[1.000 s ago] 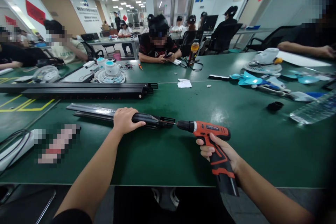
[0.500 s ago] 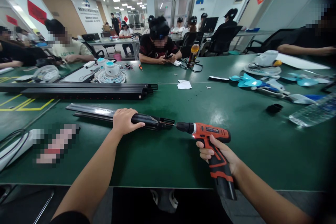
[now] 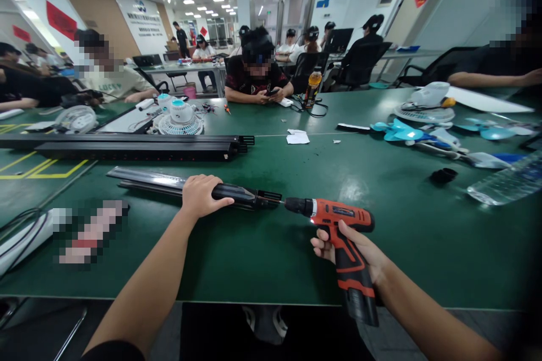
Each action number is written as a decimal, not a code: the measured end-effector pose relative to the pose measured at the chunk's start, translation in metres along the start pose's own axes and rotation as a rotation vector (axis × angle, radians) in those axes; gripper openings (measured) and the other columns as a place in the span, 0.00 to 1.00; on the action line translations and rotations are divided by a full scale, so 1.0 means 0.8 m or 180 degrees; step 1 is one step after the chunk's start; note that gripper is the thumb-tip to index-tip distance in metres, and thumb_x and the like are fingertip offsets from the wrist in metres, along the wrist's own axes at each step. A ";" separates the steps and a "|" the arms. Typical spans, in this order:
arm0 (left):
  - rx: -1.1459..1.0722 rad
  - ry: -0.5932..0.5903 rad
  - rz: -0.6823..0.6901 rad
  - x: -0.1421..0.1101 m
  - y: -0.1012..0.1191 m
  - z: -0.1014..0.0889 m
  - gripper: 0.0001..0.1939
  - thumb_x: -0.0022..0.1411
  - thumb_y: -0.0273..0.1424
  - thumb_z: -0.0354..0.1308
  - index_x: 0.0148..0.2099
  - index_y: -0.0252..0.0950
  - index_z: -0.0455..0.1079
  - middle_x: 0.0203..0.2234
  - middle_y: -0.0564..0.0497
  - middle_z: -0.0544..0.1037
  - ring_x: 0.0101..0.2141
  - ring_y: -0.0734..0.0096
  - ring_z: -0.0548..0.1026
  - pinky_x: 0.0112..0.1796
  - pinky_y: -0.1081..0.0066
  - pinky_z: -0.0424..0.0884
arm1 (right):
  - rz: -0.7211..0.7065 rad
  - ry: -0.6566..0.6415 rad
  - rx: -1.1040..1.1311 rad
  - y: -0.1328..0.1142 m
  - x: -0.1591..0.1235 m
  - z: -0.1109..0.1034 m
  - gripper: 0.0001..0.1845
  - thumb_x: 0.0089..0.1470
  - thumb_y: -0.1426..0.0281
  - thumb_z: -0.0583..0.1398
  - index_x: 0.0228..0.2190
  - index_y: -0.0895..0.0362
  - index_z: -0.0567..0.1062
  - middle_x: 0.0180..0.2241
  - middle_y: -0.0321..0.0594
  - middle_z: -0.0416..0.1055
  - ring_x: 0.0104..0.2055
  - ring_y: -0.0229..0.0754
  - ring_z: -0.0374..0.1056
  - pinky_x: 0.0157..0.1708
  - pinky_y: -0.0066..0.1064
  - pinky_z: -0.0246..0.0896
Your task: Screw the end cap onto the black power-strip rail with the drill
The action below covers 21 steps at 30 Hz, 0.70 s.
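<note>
My left hand (image 3: 202, 194) is closed over a long black power strip (image 3: 241, 196) lying on the green table (image 3: 271, 259), pressing it down near its right end. My right hand (image 3: 353, 245) grips the handle of a red and black cordless drill (image 3: 339, 220). The drill's bit touches the right end cap of the strip, and a small light glows under its chuck. The strip's left part, with a shiny metal face (image 3: 144, 177), runs out to the left.
A second, longer black strip (image 3: 127, 146) lies farther back. Small white fans (image 3: 180, 115), blue fan blades (image 3: 398, 131), a black cap (image 3: 442, 175), a plastic water bottle (image 3: 503, 180) and paper scraps (image 3: 297, 136) lie about. Several people sit across and at both sides.
The drill's light has come on and its handle has swung slightly left under my right hand. My left hand and the strip have stayed put.
</note>
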<state>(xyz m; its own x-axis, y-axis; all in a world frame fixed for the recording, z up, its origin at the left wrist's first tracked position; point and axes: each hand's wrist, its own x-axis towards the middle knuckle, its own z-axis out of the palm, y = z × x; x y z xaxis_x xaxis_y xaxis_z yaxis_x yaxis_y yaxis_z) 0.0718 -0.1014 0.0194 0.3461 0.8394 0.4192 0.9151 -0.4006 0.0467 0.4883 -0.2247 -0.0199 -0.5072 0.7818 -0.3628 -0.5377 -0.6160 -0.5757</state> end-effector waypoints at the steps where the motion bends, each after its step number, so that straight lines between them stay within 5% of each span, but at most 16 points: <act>1: 0.0004 0.0004 -0.0002 0.000 0.000 0.000 0.32 0.59 0.65 0.56 0.42 0.42 0.76 0.37 0.47 0.83 0.40 0.52 0.77 0.49 0.54 0.64 | 0.0010 0.0004 -0.0008 0.000 0.000 0.000 0.19 0.57 0.53 0.71 0.35 0.57 0.80 0.36 0.42 0.78 0.47 0.46 0.77 0.58 0.38 0.67; 8: 0.0033 0.0029 0.0037 -0.001 -0.001 0.001 0.32 0.59 0.66 0.56 0.43 0.42 0.76 0.37 0.47 0.83 0.41 0.51 0.78 0.49 0.54 0.64 | -0.0099 0.0149 -0.0017 0.000 0.000 0.006 0.21 0.52 0.54 0.74 0.31 0.59 0.81 0.33 0.40 0.76 0.40 0.42 0.74 0.53 0.36 0.69; 15: 0.0076 -0.0185 0.0072 0.008 -0.006 -0.005 0.30 0.60 0.65 0.54 0.36 0.44 0.79 0.32 0.48 0.85 0.38 0.52 0.80 0.49 0.53 0.64 | -0.0083 0.0053 -0.0147 0.002 -0.006 0.005 0.22 0.53 0.53 0.73 0.37 0.59 0.83 0.38 0.44 0.79 0.45 0.46 0.76 0.53 0.36 0.70; 21: 0.0037 -0.0158 0.0136 0.004 -0.009 -0.007 0.29 0.59 0.64 0.56 0.36 0.44 0.80 0.32 0.48 0.85 0.38 0.52 0.80 0.49 0.52 0.64 | 0.0072 0.0022 -0.0352 0.000 -0.011 -0.005 0.24 0.53 0.52 0.73 0.40 0.59 0.82 0.28 0.41 0.77 0.29 0.39 0.72 0.31 0.29 0.68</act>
<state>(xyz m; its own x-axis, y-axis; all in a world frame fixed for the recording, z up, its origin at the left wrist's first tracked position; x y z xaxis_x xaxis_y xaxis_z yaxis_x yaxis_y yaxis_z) 0.0654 -0.0978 0.0256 0.3945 0.8389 0.3751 0.9014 -0.4325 0.0192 0.4954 -0.2309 -0.0195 -0.5135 0.7686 -0.3815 -0.4484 -0.6194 -0.6444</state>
